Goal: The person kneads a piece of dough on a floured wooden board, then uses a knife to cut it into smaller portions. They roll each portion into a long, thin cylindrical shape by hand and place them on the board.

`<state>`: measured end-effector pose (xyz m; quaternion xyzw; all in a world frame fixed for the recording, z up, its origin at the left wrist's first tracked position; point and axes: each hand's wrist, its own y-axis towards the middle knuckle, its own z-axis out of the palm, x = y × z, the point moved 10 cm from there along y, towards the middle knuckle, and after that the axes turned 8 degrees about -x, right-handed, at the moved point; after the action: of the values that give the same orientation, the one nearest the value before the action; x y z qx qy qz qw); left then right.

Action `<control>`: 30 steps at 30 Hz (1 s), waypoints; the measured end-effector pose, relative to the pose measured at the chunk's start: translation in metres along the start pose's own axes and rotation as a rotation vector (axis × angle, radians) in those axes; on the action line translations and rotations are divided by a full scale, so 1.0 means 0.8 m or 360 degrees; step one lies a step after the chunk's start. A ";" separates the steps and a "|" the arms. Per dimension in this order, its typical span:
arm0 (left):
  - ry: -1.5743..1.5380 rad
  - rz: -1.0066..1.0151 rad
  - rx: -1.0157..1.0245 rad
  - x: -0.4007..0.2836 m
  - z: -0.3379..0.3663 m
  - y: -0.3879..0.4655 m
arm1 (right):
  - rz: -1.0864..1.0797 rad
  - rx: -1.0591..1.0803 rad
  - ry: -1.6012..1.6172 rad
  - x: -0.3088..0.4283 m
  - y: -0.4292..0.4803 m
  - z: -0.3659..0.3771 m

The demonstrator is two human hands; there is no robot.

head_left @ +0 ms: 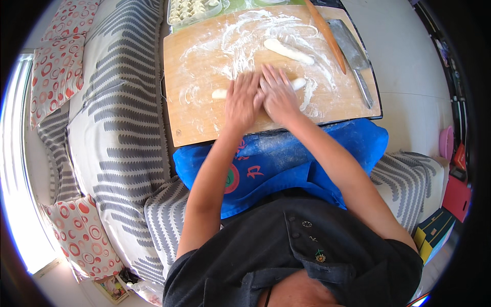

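My left hand and my right hand lie flat, side by side, on a dough rope near the front of a floured wooden board. The rope's two ends stick out past the hands; its middle is hidden beneath them. The fingers of both hands point away from me, and the hands touch. Beyond them a second dough rope rests at a slant. A tapered wooden rolling pin and a cleaver with a metal handle lie at the board's right side.
A plastic tray of small shaped dough pieces stands behind the board on a green surface. A blue apron covers my lap. At the left is a sofa with a striped cover and patterned cushions.
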<state>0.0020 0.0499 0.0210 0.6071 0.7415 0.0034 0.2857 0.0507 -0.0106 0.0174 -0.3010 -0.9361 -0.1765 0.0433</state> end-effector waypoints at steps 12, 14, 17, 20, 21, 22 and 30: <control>0.0490 -0.0256 -0.0144 0.048 -0.007 0.028 | 0.0175 -0.0110 -0.0084 -0.035 0.036 -0.009; 0.0628 -0.0327 -0.0182 0.066 -0.011 0.042 | 0.0137 -0.0120 -0.0108 -0.036 0.033 -0.010; 0.0398 -0.0191 -0.0026 0.041 -0.016 -0.001 | 0.0041 -0.0093 0.0019 -0.031 -0.013 -0.016; 0.0332 -0.0178 0.0088 0.015 -0.025 -0.078 | 0.0020 0.0033 0.0165 -0.014 -0.099 -0.041; 0.0388 -0.0176 0.0129 0.006 -0.027 -0.098 | 0.0039 0.0104 0.0229 -0.011 -0.114 -0.042; 0.0395 -0.0170 0.0143 0.003 -0.028 -0.104 | 0.0006 0.0103 0.0185 -0.011 -0.112 -0.043; 0.0225 -0.0219 -0.0152 0.051 -0.033 0.007 | 0.0004 0.0133 0.0207 -0.063 0.019 -0.008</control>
<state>-0.0084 0.0973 0.0279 0.5387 0.7988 0.0620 0.2607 0.1009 -0.0290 0.0186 -0.2879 -0.9375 -0.1565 0.1169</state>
